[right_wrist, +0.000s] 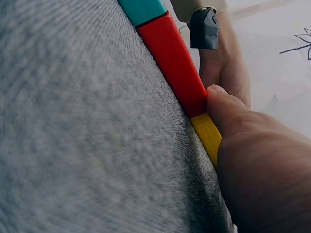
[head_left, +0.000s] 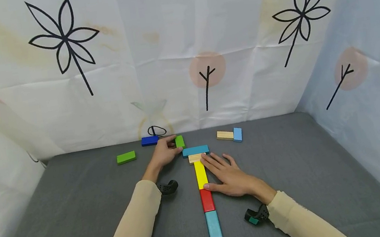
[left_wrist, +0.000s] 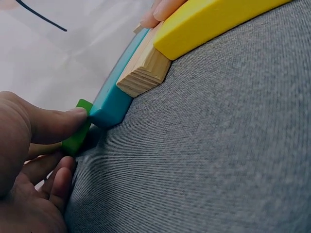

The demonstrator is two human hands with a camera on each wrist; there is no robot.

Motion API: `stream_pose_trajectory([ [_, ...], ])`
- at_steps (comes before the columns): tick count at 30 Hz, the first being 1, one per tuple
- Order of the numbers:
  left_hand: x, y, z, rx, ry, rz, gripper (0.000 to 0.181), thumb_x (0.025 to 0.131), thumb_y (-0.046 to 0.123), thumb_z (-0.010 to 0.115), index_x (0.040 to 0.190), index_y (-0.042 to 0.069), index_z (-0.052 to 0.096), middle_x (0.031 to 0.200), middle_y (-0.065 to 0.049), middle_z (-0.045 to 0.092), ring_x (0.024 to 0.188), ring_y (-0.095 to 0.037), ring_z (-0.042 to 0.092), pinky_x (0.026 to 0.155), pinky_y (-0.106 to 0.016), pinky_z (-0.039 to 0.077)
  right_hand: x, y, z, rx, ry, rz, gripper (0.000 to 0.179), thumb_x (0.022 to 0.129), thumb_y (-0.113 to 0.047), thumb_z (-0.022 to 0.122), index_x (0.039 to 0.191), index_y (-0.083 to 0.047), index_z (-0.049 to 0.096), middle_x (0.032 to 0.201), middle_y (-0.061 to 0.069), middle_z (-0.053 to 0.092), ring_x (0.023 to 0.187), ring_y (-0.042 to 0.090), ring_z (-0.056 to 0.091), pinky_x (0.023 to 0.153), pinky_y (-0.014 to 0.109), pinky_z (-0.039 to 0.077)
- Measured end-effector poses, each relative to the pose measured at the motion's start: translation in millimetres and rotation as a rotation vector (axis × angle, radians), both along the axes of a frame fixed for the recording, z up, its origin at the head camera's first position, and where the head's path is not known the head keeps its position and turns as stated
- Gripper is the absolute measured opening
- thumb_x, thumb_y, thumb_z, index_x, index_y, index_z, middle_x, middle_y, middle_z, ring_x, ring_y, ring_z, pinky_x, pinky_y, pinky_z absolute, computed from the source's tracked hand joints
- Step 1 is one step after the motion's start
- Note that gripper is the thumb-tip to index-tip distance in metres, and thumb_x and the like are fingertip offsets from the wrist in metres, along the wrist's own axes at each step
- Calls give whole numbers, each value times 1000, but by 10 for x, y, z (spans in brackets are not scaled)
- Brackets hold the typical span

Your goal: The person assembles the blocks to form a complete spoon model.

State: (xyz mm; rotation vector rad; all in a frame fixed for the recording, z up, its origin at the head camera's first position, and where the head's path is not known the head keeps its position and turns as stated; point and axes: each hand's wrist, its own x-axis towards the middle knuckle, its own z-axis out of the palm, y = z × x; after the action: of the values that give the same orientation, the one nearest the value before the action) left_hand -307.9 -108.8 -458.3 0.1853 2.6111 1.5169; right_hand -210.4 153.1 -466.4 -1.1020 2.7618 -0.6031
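Note:
My left hand pinches a green block between thumb and fingers. In the left wrist view this green block is right at the end of a teal block. The teal block lies crosswise at the far end of a row. Below it come a plain wooden block, a yellow block, a red block and a light blue block, end to end. My right hand has its fingers spread, fingertips at the wooden block and thumb at the yellow-red joint.
A dark blue block lies at the back edge, partly behind the left hand. Farther left is another green block. At the back right, a wooden block touches a light blue block. White printed cloth surrounds the grey tabletop.

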Motion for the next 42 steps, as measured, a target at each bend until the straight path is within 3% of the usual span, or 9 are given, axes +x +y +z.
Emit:
stream_pose_trajectory([
  [9,16,29,19,-7,-16,-26,59,97,10,68,151,4,47,145,-24,50,131,-36,49,105,-52,43,-7,-1,-7,3,-12,-8,81,104,-54,47,164,-11,14,170,3,8,156,29,7,117,62,0],
  [24,-2,53,-50,-16,9,-8,54,99,12,65,151,6,49,147,-24,49,133,-36,48,108,-53,41,0,3,1,3,-22,-13,81,105,-54,47,164,-11,14,170,2,7,156,30,7,117,62,-1],
  [30,51,29,-33,23,38,-10,54,100,12,64,151,4,48,149,-23,48,132,-37,49,106,-53,43,2,3,-7,0,-14,-10,80,105,-54,47,164,-10,14,170,3,9,155,31,9,117,62,0],
  [37,194,-128,-25,67,154,61,55,98,14,68,149,2,50,138,-23,57,122,-37,57,99,-51,49,0,4,-1,-14,-2,2,80,105,-51,48,164,-9,16,170,4,9,155,32,8,116,64,0],
  [42,313,-347,-26,106,243,169,55,98,12,69,148,1,50,141,-20,57,121,-35,57,100,-49,47,-2,6,5,-21,-3,12,79,105,-50,49,163,-8,17,170,6,10,155,33,9,116,65,1],
])
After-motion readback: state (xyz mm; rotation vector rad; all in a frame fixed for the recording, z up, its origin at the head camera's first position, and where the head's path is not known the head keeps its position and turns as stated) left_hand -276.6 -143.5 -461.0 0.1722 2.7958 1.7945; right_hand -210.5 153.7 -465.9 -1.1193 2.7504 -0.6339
